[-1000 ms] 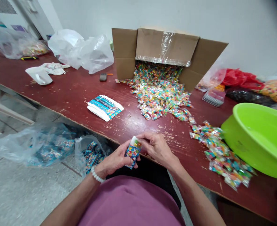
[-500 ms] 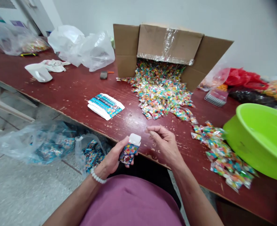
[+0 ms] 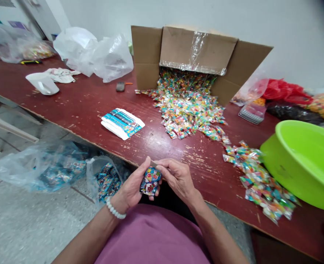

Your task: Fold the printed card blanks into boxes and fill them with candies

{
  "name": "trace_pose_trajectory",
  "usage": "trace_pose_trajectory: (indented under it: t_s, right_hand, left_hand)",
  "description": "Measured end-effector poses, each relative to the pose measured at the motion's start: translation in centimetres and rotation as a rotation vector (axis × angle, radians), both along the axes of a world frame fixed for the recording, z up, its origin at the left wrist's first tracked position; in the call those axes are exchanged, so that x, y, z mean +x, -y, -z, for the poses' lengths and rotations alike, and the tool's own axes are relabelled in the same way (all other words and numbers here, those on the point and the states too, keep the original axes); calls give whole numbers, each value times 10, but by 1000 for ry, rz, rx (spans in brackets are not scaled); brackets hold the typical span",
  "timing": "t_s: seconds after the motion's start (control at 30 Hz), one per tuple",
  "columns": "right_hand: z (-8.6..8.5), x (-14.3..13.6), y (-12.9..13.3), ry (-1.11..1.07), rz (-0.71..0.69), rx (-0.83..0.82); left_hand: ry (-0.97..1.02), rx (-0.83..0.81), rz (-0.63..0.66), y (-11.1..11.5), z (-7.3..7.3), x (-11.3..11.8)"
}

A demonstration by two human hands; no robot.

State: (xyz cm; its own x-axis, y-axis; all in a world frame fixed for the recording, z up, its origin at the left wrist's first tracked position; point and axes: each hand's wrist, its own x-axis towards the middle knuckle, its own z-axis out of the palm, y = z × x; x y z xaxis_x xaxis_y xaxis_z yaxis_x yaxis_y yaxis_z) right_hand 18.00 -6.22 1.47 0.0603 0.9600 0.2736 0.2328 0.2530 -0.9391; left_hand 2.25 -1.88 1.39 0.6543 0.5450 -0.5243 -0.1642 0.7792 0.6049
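In front of my body, my left hand [image 3: 131,187] is wrapped round a small printed carton [image 3: 151,181], blue with colourful cartoon pictures. My right hand [image 3: 178,178] has its thumb and fingers pinched at the carton's top edge, over the flap; the fingers partly hide it. Beyond my hands, a stack of flat blue-and-white printed cartons [image 3: 123,123] lies on the table. Wrapped candies [image 3: 191,104] spill out of a large cardboard box [image 3: 197,47] lying on its side. More wrapped candies [image 3: 266,187] lie in a loose trail to the right.
A green basin [image 3: 291,176] stands at the right, by red plastic bags [image 3: 285,91]. Clear bags [image 3: 112,60] and a white scoop-like container [image 3: 42,83] are at the left. Below the table edge [image 3: 87,140], a plastic bag holds small printed cartons [image 3: 107,181].
My right hand has moved left and down from above the table to the carton's top. The raised white flap is now folded over or covered. My left hand keeps its hold.
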Motion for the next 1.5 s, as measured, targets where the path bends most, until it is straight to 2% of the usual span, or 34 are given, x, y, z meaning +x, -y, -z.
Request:
trace_pose_trajectory:
  t_s: [0.1,0.27,0.4,0.47,0.57,0.7,0.9,1.03,1.13,1.27,1.4,1.5]
  right_hand:
    - [-4,1,3,41,-53,-6]
    - [2,-4,-4,-315,-3,-320]
    - [-1,-7,-10,-478,-33,-390]
    - [-3,-7,-8,-448,-60,-368]
    - [-3,-6,-2,-288,-91,-246]
    - [5,-5,2,-99,-59,-106]
    - [5,-9,-4,-5,15,-18]
    - [6,-13,-4,118,-59,64]
    - [13,-15,-3,111,-69,9]
    - [17,-15,-7,54,-71,-84]
    - [14,-13,-12,48,-22,-171]
    - [15,-18,-17,61,-73,-195]
  left_hand:
    - [27,-23,-9,0,-1,1]
    - [-118,112,-101,5,-1,3]
    - [-140,160,-92,6,-1,2]
    - [-140,157,-93,5,-1,1]
    - [-132,102,-91,2,-1,-2]
    - [-127,48,-87,1,-1,-3]
    - [-147,64,-162,1,-3,-3]
    - [-27,15,-124,-3,-3,-5]
    - [11,25,-116,-5,-1,-8]
    - [-102,122,-170,-5,3,-18]
    - [-154,211,-300,-4,0,-41]
    - [-150,199,-350,-1,-3,-61]
